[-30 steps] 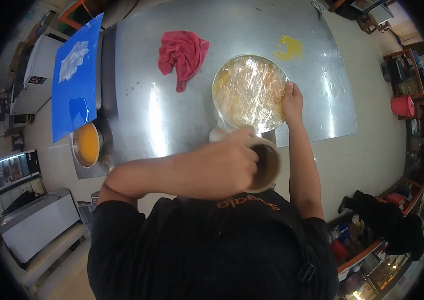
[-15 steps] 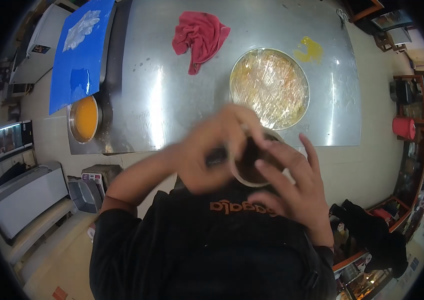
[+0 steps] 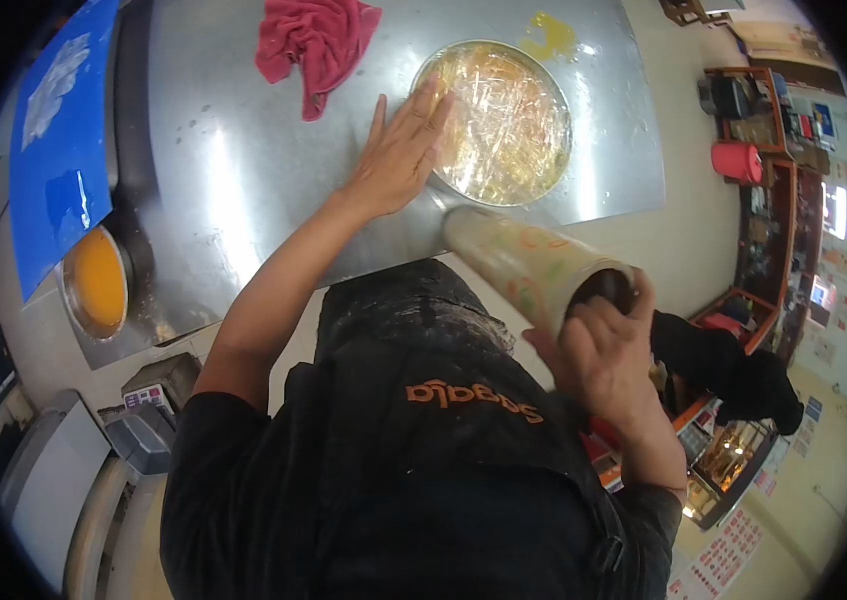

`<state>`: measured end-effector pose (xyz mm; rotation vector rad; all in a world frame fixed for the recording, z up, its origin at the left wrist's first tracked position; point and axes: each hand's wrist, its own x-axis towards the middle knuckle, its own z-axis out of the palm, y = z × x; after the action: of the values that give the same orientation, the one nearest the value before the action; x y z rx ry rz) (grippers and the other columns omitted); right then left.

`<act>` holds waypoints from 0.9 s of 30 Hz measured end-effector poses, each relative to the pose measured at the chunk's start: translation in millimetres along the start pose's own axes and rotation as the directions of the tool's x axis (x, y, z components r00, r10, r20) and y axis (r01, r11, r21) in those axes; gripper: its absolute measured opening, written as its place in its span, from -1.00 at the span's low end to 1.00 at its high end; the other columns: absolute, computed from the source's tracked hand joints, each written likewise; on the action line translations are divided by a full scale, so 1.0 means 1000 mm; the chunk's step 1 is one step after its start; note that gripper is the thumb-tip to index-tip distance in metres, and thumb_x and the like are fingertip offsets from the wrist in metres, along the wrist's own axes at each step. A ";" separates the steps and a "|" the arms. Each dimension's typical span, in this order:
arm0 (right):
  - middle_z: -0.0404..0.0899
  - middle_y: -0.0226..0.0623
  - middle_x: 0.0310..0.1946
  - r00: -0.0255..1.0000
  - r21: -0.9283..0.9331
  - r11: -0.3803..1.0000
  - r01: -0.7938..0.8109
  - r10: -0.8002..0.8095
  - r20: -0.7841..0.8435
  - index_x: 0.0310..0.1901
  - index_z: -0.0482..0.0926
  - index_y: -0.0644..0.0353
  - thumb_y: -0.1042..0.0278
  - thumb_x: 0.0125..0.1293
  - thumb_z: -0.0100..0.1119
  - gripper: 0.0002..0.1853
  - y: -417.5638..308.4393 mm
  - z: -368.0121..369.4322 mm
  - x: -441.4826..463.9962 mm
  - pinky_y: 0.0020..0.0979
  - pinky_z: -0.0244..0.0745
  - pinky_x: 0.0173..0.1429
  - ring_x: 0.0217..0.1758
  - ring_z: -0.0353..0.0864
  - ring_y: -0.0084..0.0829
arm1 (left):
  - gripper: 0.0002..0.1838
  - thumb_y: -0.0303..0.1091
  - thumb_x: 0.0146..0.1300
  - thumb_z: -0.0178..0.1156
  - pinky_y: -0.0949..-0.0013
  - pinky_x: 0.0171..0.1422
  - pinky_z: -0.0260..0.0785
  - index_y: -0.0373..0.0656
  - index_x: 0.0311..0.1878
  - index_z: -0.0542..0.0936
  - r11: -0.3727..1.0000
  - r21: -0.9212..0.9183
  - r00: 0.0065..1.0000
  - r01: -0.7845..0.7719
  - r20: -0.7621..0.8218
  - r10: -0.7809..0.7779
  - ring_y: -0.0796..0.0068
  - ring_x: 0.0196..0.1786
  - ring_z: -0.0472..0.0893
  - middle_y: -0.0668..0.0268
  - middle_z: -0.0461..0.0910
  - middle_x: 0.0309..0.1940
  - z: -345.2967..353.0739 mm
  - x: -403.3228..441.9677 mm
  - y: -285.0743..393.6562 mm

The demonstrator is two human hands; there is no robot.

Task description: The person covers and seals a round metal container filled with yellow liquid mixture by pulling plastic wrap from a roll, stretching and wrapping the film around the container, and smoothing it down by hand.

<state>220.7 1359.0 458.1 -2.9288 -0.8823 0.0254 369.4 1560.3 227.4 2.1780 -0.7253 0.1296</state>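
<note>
A round pan (image 3: 566, 165) lies on the metal table, its contents covered by shiny, wrinkled cling film (image 3: 504, 120). My left hand (image 3: 406, 150) rests on the pan's near-left edge, fingers stretched out over the film, gripping nothing. My right hand (image 3: 604, 350) holds a long hollow roll of cling film (image 3: 519, 250) with orange and green print. Its fingers reach into the dark open end and the thumb is outside. The roll slants away from me, its far end by the pan's near rim and the table edge.
A crumpled red cloth (image 3: 314, 45) and a yellow spill (image 3: 550, 36) are on the metal table (image 3: 244, 170). At left are a blue board (image 3: 64, 140) with whitish plastic on it and a metal bowl of orange liquid (image 3: 99, 283). Shelves (image 3: 769, 210) stand to the right.
My left hand has moved from the roll, forward onto the film-covered pan. My right hand has carried the roll down and right, tilting it lengthwise. The whole view has shifted.
</note>
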 end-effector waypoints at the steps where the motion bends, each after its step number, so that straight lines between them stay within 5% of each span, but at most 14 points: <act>1: 0.43 -0.45 -0.60 0.999 -0.046 0.998 -0.052 0.052 0.003 -0.53 0.35 0.07 0.24 0.08 0.46 -0.63 0.004 -0.003 -0.003 0.25 0.22 0.19 -0.47 0.49 -0.40 | -0.28 -0.35 0.41 -0.09 -0.24 0.60 -0.38 0.09 0.61 -0.04 1.000 -0.010 1.000 0.000 -0.021 0.000 0.11 0.62 -0.03 0.20 -0.18 0.63 0.001 0.002 0.000; 5: 0.46 -0.35 -0.59 0.953 -0.272 0.920 -0.282 0.301 0.030 -0.46 0.38 0.14 0.23 0.18 0.41 -0.66 0.050 -0.023 -0.019 0.10 0.25 0.19 -0.43 0.53 -0.23 | -0.21 -0.49 0.28 -0.10 -0.11 0.63 -0.33 -0.03 0.60 -0.03 0.984 -0.158 0.992 -0.078 -0.106 0.061 0.00 0.62 -0.09 0.02 -0.22 0.61 0.008 0.008 -0.005; 11: 0.56 -0.17 -0.56 0.913 -0.245 0.880 -0.406 0.402 -0.068 -0.44 0.42 0.19 0.16 0.26 0.32 -0.66 0.122 -0.006 0.006 0.09 0.32 0.15 -0.40 0.59 -0.09 | -0.24 -0.53 0.31 -0.14 0.02 0.65 -0.36 -0.18 0.59 -0.04 0.972 -0.207 0.991 -0.111 -0.098 0.092 -0.09 0.63 -0.20 -0.07 -0.28 0.60 0.010 0.010 0.000; 17: 0.61 -0.17 -0.55 0.860 -0.171 0.861 -0.478 0.419 -0.292 -0.40 0.50 0.18 0.12 0.30 0.26 -0.70 0.158 0.008 0.030 0.14 0.32 0.16 -0.38 0.64 -0.08 | -0.27 -0.50 0.32 -0.14 0.01 0.64 -0.32 -0.28 0.57 -0.04 0.996 -0.065 0.998 -0.053 -0.031 0.052 -0.11 0.62 -0.19 -0.09 -0.24 0.59 0.010 0.014 0.016; 23: 0.58 -0.25 -0.44 0.790 -0.151 0.851 -0.502 0.380 -0.481 -0.35 0.51 0.15 0.01 0.25 0.30 -0.65 0.174 0.036 0.036 0.27 0.23 0.29 -0.24 0.60 -0.20 | -0.20 -0.44 0.25 0.11 0.01 0.62 -0.20 -0.28 0.54 0.05 0.991 -0.108 0.991 0.075 -0.098 -0.086 -0.09 0.59 -0.01 -0.10 -0.02 0.55 -0.007 0.041 0.054; 27: 0.44 -0.20 -0.04 0.713 -0.166 0.809 -0.564 0.376 -0.591 -0.09 0.53 0.21 -0.06 0.12 0.30 -0.50 0.173 0.054 0.033 0.59 -0.09 0.31 0.13 0.40 -0.12 | -0.08 -0.37 0.08 0.39 -0.03 0.58 -0.03 -0.24 0.50 0.15 0.864 0.056 0.865 -0.500 -0.002 0.501 -0.09 0.53 0.15 -0.07 0.12 0.51 -0.013 0.134 0.163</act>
<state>341.3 1236.9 390.4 -3.0916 -0.0163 -0.9577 394.7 1427.7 390.0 1.9857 -1.2816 0.4397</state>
